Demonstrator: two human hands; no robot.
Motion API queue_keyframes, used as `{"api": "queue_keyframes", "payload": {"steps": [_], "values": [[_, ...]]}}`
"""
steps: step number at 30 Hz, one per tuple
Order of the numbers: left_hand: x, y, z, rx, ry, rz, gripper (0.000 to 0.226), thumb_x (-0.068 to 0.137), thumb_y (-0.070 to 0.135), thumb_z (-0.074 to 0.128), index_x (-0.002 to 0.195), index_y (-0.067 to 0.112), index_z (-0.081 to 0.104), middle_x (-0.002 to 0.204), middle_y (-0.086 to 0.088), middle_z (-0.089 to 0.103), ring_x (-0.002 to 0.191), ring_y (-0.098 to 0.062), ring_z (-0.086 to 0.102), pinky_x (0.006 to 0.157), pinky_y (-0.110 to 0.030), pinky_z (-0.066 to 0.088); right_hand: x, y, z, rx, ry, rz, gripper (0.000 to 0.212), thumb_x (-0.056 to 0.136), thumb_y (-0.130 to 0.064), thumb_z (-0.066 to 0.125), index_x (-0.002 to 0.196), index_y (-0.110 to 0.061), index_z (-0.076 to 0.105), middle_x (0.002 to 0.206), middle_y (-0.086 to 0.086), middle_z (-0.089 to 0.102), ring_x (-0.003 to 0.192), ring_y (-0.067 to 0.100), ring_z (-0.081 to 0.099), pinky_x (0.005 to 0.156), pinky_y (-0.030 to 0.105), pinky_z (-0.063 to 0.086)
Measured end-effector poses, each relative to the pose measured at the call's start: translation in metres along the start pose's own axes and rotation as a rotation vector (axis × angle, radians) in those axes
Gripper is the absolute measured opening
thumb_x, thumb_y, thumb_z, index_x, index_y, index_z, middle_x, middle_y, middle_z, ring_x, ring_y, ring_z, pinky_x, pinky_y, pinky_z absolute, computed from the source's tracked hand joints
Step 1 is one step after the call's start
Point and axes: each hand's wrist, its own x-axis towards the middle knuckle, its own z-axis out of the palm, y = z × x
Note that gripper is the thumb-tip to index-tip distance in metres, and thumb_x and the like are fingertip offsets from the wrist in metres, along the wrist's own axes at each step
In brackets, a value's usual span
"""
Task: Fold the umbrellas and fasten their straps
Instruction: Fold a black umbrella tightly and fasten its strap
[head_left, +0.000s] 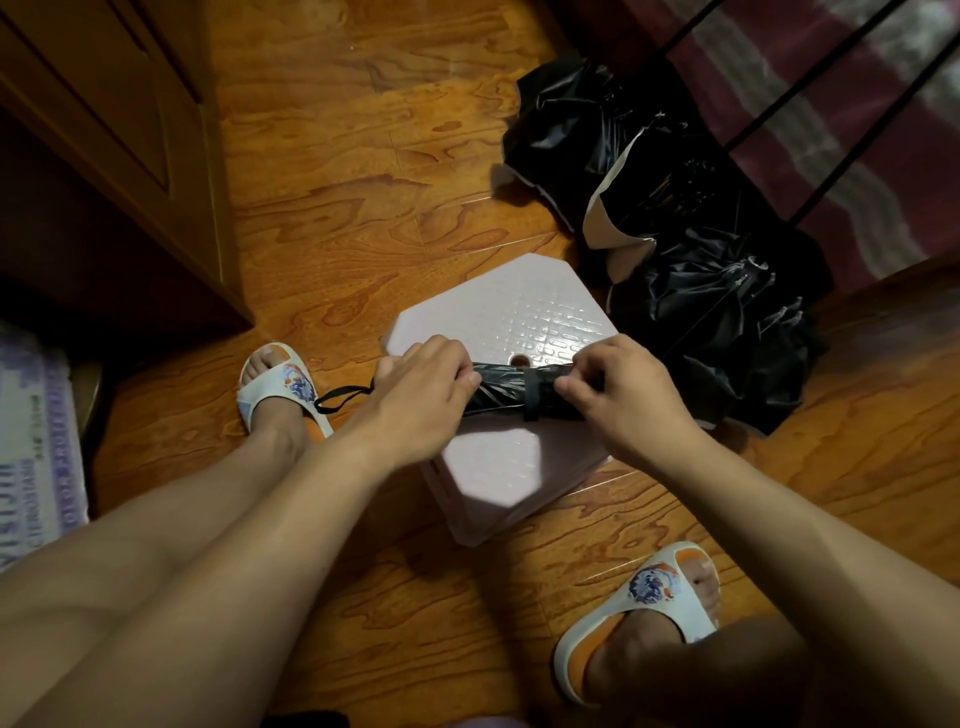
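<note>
Warm orange wood-grain flooring (363, 171) is filling the room, and low in the middle of the frame a pale pink plastic stool with a dimpled top (524, 312) is serving as a small table between the person's slippered feet. Across it is lying a rolled-up black folding umbrella (501, 392), raised there, I would guess, to keep the work within easy reach. The left hand (421, 395) is curling round the handle end, steadying the roll so the pleats cannot spring loose, with the black wrist loop (340, 399) dangling toward the floor. The right hand (618, 395) is pinching the black fastening strap (532, 395) that is wrapping the canopy, apparently pressing it closed. At right of the frame, two crumpled black umbrellas (675, 249) are waiting on the floor, not yet folded.
</note>
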Motion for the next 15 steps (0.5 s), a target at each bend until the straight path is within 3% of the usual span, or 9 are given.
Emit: {"api": "queue_keyframes", "payload": {"steps": [3,7,11,15], "values": [[-0.001,0.002,0.007,0.012,0.043,-0.01,0.02,0.108,0.033,0.037,0.096,0.021,0.047,0.1,0.005,0.047,0.098,-0.015,0.042,0.08,-0.032,0.016,0.005,-0.001,0.003,0.17,-0.014,0.176,0.04,0.101,-0.025,0.06,0.062,-0.019,0.056,0.072,0.0,0.055,0.074,0.015,0.051,0.062,0.03,0.037],[-0.002,0.009,0.014,0.027,0.122,-0.078,0.021,0.108,0.033,0.037,0.093,0.021,0.045,0.098,0.003,0.046,0.09,-0.015,0.038,0.083,-0.032,0.019,0.013,-0.001,0.014,0.185,0.036,0.285,0.044,0.1,-0.025,0.058,0.057,-0.02,0.053,0.066,-0.001,0.052,0.072,0.02,0.051,0.063,0.037,0.043],[0.004,0.017,0.011,0.072,0.102,-0.158,0.02,0.109,0.035,0.036,0.095,0.022,0.043,0.097,0.004,0.044,0.088,-0.015,0.038,0.088,-0.037,0.025,0.019,-0.004,0.019,0.258,0.101,0.399,0.022,0.098,-0.026,0.059,0.076,-0.021,0.063,0.086,0.003,0.065,0.089,0.024,0.063,0.082,0.048,0.057],[0.011,0.021,0.01,0.07,0.134,-0.201,0.018,0.107,0.033,0.042,0.095,0.02,0.046,0.096,0.004,0.049,0.089,-0.021,0.046,0.09,-0.043,0.033,0.018,-0.004,0.019,0.171,0.151,0.289,0.012,0.096,-0.027,0.063,0.086,-0.021,0.06,0.09,-0.001,0.062,0.091,0.02,0.061,0.083,0.045,0.056]]}}
